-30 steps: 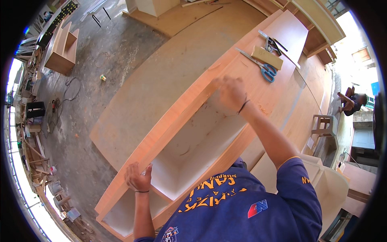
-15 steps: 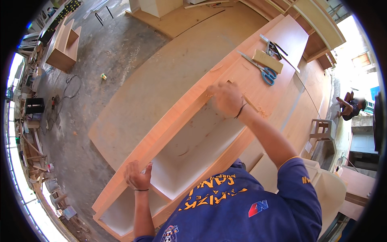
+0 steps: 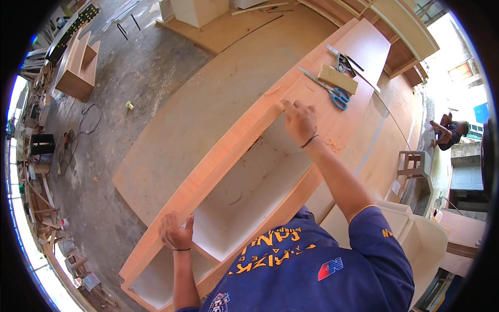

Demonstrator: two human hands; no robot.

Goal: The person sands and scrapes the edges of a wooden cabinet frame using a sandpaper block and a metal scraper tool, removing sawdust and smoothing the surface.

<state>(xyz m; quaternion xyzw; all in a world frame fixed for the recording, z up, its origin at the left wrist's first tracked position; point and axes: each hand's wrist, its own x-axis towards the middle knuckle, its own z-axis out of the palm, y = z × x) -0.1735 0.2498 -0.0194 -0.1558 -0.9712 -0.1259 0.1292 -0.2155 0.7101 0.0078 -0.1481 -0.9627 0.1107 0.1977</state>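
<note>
A long wood-veneer cabinet [image 3: 205,174] with white-lined compartments lies in front of me, its open side up. My left hand [image 3: 175,232] is closed over its far rim near the left divider, fingers outside and thumb inside. A small pale bit shows by that thumb, too small to name. Farther right, my right hand [image 3: 302,123] is at the corner of the larger opening, its index finger reaching to the rim and the other fingers curled. What it may hold is hidden. Wood shavings [image 3: 333,144] lie beside that wrist.
On the cabinet's panel rest blue-handled scissors [image 3: 338,96], a yellowish block [image 3: 338,79] and a metal square [image 3: 340,61]. A large board [image 3: 171,140] covers the floor beyond. A stool [image 3: 414,163] and a crouching person [image 3: 450,132] are at right; a small shelf unit [image 3: 78,73] stands far left.
My right hand, blurred before, now shows sharply, its index finger stretched to the rim corner. The left hand keeps its place on the rim. The whole view has shifted slightly.
</note>
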